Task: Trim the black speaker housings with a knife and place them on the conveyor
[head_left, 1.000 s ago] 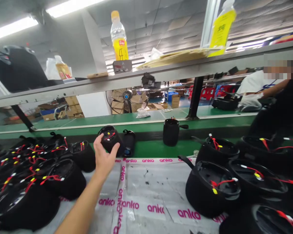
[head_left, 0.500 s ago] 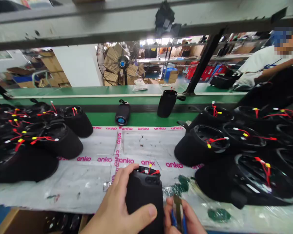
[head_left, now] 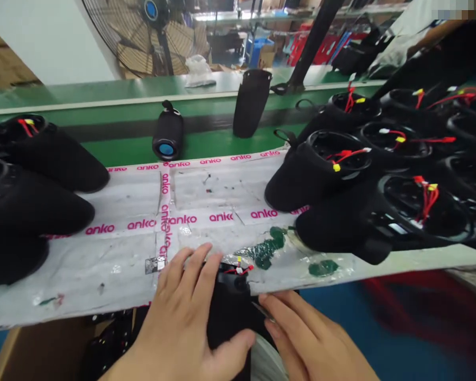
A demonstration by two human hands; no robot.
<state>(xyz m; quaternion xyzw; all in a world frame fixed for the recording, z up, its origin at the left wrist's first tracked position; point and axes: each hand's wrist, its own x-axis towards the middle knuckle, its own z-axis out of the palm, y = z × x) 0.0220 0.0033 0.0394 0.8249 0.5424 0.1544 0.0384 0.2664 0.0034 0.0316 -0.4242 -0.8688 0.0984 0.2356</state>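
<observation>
Near the table's front edge my left hand (head_left: pixel 194 312) wraps round a black speaker housing (head_left: pixel 229 309), thumb on its near side and fingers over its far side. Short red wires with yellow and white plugs stick out of the housing's top rim. At the housing's right side my right hand (head_left: pixel 309 333) is closed, its fingertips pinching a thin grey tool (head_left: pixel 266 311) by a black strip on the side. Most of that tool is hidden by the fingers.
More black speaker housings (head_left: pixel 321 172) with wires stand at the right, and others (head_left: pixel 63 153) at the left. A finished-looking speaker (head_left: pixel 167 132) and an upright housing (head_left: pixel 252 103) are on the green conveyor (head_left: pixel 122 143). Below the edge is a cardboard box (head_left: pixel 43 344).
The view has tilted down and shifted. My right hand has turned over and come up against the housing's right side; the blue part of its tool is now hidden. My left hand keeps its grip.
</observation>
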